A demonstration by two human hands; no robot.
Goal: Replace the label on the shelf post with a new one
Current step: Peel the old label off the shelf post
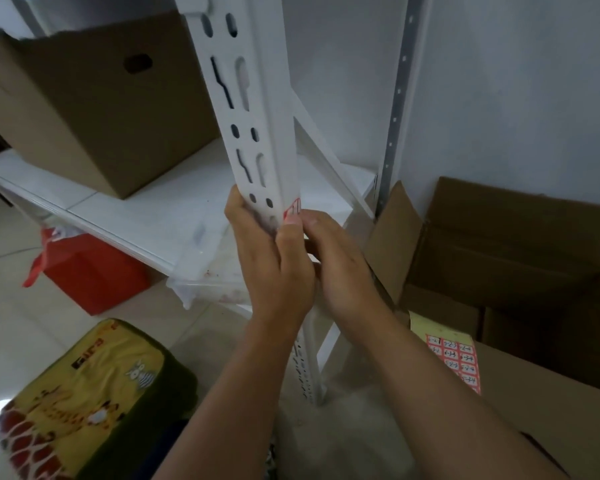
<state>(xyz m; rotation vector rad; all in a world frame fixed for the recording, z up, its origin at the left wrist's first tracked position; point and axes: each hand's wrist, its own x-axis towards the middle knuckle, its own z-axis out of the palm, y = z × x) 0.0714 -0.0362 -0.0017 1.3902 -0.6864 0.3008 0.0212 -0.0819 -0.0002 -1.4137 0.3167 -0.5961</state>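
Head view: the white slotted steel shelf post (257, 109) is gripped by the left hand (274, 268) while a small red-and-white paper label (293, 210) at its edge is thumbed by the right hand (340, 268), apparently mid-application or mid-peel; firm pressing or lifting is judged next.

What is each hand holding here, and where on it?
The left hand grips the white shelf post just below the red label, thumb at its lower edge. The right hand is beside it; its hold cannot be told.
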